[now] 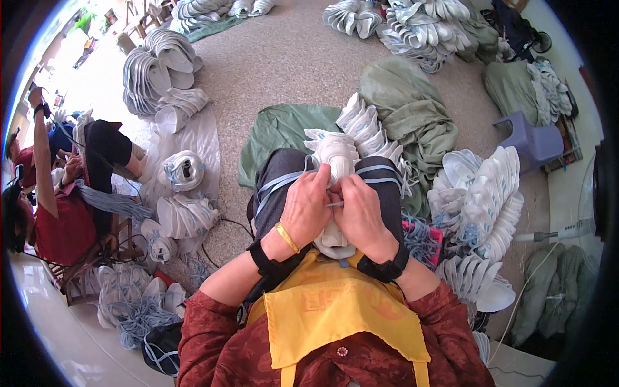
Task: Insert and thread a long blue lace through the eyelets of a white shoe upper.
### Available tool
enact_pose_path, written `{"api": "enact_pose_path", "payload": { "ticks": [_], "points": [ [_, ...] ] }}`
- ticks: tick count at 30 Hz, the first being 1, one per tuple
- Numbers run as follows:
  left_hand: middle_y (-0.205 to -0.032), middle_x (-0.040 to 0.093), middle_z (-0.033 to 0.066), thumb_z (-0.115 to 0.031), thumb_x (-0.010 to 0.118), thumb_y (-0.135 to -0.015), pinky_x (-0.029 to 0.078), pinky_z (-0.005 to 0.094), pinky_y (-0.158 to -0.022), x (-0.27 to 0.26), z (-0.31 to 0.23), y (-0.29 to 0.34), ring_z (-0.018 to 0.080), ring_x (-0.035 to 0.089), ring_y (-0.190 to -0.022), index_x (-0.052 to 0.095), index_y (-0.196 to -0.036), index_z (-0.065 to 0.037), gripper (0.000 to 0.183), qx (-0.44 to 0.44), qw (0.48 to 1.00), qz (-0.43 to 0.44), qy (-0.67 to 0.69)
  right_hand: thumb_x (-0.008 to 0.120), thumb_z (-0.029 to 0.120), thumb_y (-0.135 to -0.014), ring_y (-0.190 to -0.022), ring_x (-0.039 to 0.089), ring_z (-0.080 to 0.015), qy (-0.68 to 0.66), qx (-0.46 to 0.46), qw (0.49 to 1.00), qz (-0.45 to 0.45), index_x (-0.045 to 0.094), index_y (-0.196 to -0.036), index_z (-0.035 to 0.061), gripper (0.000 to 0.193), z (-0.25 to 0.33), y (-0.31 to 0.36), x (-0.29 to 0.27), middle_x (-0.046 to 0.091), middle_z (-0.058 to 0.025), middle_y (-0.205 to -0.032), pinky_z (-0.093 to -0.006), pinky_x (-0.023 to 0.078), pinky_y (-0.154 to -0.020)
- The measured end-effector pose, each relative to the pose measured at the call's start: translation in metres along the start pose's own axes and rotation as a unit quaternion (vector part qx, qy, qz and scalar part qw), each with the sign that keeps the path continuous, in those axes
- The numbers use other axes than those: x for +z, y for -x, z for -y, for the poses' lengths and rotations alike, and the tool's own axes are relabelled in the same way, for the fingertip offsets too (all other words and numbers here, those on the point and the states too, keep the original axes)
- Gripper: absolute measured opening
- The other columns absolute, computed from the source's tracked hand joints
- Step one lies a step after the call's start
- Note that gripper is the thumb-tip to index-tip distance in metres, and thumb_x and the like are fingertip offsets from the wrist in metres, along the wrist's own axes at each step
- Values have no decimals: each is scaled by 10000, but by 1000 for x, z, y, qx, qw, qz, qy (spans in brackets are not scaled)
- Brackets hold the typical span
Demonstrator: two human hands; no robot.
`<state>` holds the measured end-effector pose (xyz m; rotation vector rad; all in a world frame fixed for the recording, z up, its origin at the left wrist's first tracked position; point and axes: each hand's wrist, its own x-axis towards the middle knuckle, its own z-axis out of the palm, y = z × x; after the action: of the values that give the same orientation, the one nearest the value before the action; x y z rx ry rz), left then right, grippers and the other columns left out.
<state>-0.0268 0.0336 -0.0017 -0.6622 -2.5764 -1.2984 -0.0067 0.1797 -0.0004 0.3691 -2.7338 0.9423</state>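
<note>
A white shoe upper (338, 152) lies lengthwise on my lap between my knees. My left hand (303, 205) is closed over its left side, the index finger pressed near the lacing opening. My right hand (362, 211) meets it from the other side with fingers pinched together. A light-blue shoelace (278, 185) runs from the upper across both thighs, and a short end of it shows between my fingertips. My fingers hide the middle of the upper, including the eyelets there.
White uppers (362, 126) lie beyond my knees beside green sacks (406, 97). More uppers (483, 200) and a pink basket of laces (422, 242) stand right, near a purple stool (529, 138) and a fan (583, 226). At left, a person in red (64, 226) sits near stacked uppers (184, 216).
</note>
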Motion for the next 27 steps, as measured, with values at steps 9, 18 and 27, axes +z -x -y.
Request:
{"api": "enact_pose_path", "payload": {
  "ticks": [9, 18, 27],
  "points": [
    [-817, 603, 212, 24, 674, -720, 470, 520, -725, 0, 3, -1, 438, 592, -838, 482, -999, -11, 341, 0, 1000, 22, -7, 733, 14, -799, -833, 657, -401, 9, 14, 1000, 3, 649, -923, -4, 151, 0, 1, 4, 643, -180, -880, -477, 531, -724],
    [-776, 543, 171, 91, 637, -706, 441, 497, -659, 4, 7, 1, 423, 572, -778, 455, -936, -22, 314, 5, 1000, -17, 2, 734, 38, -841, -816, 661, -392, 20, -2, 1000, -4, 652, -931, -1, 127, -4, 3, 7, 637, -174, -878, -468, 541, -712],
    [-750, 538, 173, 111, 600, -731, 435, 501, -654, 4, 7, 1, 418, 565, -758, 465, -916, -18, 263, 11, 999, -33, 17, 734, 42, -850, -817, 660, -389, 30, -4, 1000, -9, 647, -936, -1, 130, -3, 5, 7, 627, -171, -890, -462, 543, -718]
  ]
}}
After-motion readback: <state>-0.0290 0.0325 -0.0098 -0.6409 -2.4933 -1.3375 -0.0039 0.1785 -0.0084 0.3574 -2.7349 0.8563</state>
